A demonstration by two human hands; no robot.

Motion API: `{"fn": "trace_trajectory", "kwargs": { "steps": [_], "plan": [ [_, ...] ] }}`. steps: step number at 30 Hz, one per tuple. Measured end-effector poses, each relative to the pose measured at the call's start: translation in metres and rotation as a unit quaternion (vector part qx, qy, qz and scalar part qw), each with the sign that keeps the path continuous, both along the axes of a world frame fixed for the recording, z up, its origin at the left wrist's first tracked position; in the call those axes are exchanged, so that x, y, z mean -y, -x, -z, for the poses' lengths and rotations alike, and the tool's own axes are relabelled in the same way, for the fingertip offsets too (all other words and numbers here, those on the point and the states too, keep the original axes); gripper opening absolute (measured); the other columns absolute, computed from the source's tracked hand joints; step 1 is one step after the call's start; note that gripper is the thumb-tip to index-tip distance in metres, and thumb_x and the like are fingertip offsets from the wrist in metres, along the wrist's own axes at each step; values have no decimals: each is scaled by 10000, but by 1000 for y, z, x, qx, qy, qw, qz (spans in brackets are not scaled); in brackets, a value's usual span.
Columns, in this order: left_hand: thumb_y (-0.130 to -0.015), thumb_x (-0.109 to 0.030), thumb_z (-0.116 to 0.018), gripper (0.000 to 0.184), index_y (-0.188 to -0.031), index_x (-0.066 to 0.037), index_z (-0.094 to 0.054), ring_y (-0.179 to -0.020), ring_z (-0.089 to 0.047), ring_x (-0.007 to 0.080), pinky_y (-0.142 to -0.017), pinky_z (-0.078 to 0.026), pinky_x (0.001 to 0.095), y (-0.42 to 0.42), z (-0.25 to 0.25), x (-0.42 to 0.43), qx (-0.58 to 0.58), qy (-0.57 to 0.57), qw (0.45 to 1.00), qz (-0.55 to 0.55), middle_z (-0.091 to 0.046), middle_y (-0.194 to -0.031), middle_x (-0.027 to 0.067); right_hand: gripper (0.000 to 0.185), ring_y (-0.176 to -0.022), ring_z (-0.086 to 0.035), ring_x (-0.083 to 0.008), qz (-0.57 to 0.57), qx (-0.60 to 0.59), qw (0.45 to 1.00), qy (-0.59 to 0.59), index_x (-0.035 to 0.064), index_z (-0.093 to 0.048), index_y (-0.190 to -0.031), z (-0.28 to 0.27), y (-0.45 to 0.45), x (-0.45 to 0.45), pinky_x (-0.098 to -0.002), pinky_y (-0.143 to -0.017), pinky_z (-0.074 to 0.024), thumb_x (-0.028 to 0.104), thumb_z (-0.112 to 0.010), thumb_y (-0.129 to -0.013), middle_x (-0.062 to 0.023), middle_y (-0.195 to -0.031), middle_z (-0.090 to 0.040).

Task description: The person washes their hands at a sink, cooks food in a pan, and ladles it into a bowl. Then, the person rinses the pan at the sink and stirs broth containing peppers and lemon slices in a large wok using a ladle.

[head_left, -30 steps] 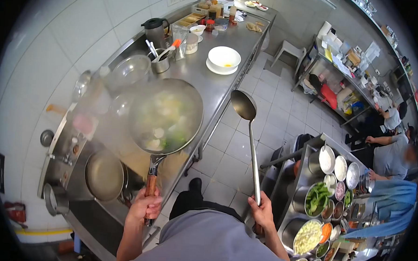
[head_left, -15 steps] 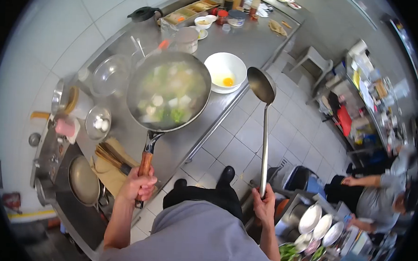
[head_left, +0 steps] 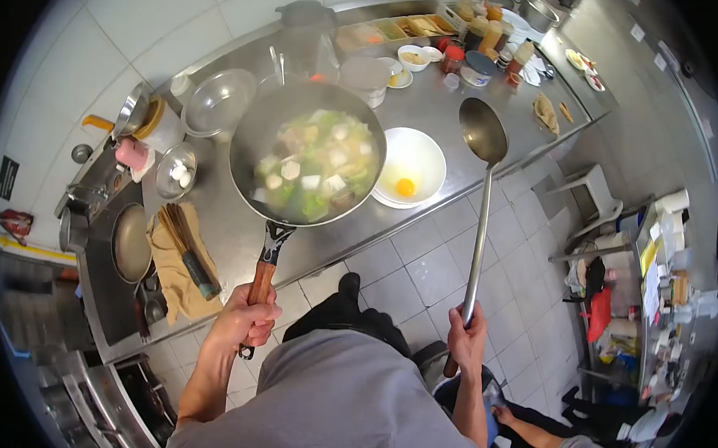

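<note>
My left hand (head_left: 243, 319) is closed around the wooden handle of a wok (head_left: 255, 131), which is held level above the steel counter. Steam rises from the wok, and pale chunks and green leaves (head_left: 317, 170) sit in broth inside it. My right hand (head_left: 468, 339) grips the long handle of a ladle (head_left: 485, 132), its bowl out past the counter's front edge and apparently without food in it. Close by the wok's right side stands a white bowl (head_left: 434, 159) with a raw egg (head_left: 405, 187) in it, partly overlapped by the wok's rim.
Left on the steel counter (head_left: 225, 170) are a glass bowl (head_left: 220, 102), a small bowl of eggs (head_left: 177, 172) and a bamboo brush (head_left: 186, 248) on a cloth (head_left: 203, 297). Sauce bottles (head_left: 491, 38) stand at the back. Another person's arm (head_left: 538, 432) is at lower right.
My view has turned, shifting the counter in the picture. The wok and the ladle have moved along with my hands, both still held. The other person appears lower and closer to me.
</note>
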State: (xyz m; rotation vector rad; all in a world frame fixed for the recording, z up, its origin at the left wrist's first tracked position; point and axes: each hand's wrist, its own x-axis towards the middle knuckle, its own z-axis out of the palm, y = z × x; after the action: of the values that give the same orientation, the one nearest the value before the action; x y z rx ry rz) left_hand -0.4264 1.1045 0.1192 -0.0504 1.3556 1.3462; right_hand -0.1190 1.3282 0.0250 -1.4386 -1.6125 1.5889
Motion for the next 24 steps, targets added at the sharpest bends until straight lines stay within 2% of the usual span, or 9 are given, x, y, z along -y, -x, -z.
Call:
{"fn": "trace_trajectory", "kwargs": {
  "steps": [3,5,6,10,12,17,19,24],
  "plan": [
    [-746,29,-622,237,-824,-97,-437,-341,-307,35,-288,-208,222,-11,2,-16,-13,-4,999,-36,-373,-539,-39,146,-472,-371,-40,-20,1,1000,-12,49,-504,-831,9,2,-30,-233,-419,-292,124,-615,-891,50,-574,-398],
    [-746,35,-616,233,-812,-97,-436,-343,-299,38,-293,-193,226,-22,1,-24,-22,7,999,-45,-368,-538,-39,144,-373,-409,-55,-57,-2,998,-38,62,-474,-868,18,5,-54,-223,-333,-328,146,-583,-911,40,-531,-412],
    [-746,35,-616,233,-812,-97,-436,-343,-299,38,-293,-193,226,-29,-1,-29,-20,9,998,-61,-368,-538,-39,148,-375,-407,-53,-71,-1,997,-39,60,-468,-871,15,7,-65,-224,-331,-330,144,-583,-913,36,-538,-406],
    [-749,39,-611,226,-810,-93,-437,-341,-292,43,-297,-189,231,-52,0,-54,-37,26,993,-106,-360,-529,-34,149,-384,-408,-49,-129,-11,992,1,61,-467,-872,17,12,-114,-222,-332,-330,143,-584,-914,33,-548,-412],
    [-763,15,-623,222,-786,-78,-423,-352,-337,63,-316,-238,243,-67,-4,-68,-44,37,991,-120,-390,-539,-22,152,-427,-379,-36,-150,-21,988,16,58,-494,-846,18,13,-145,-232,-382,-286,133,-616,-896,51,-552,-392],
    [-762,10,-631,217,-781,-73,-431,-353,-350,68,-317,-274,248,-98,-6,-103,-74,65,980,-171,-382,-519,-23,138,-445,-367,-38,-212,-11,976,41,59,-492,-847,14,8,-209,-236,-396,-290,130,-595,-906,48,-562,-400],
    [-761,8,-634,217,-778,-72,-433,-351,-354,70,-316,-283,250,-112,-7,-114,-78,77,976,-187,-381,-514,-22,128,-470,-364,-38,-243,-14,970,9,57,-490,-855,20,2,-232,-238,-411,-298,119,-591,-906,47,-569,-395],
    [-768,-16,-647,220,-755,-68,-434,-347,-366,77,-320,-293,249,-134,-10,-136,-126,101,964,-209,-402,-503,-15,134,-478,-367,-37,-275,-6,961,24,56,-483,-852,18,-3,-262,-237,-418,-304,113,-593,-903,53,-566,-373]
  ]
}}
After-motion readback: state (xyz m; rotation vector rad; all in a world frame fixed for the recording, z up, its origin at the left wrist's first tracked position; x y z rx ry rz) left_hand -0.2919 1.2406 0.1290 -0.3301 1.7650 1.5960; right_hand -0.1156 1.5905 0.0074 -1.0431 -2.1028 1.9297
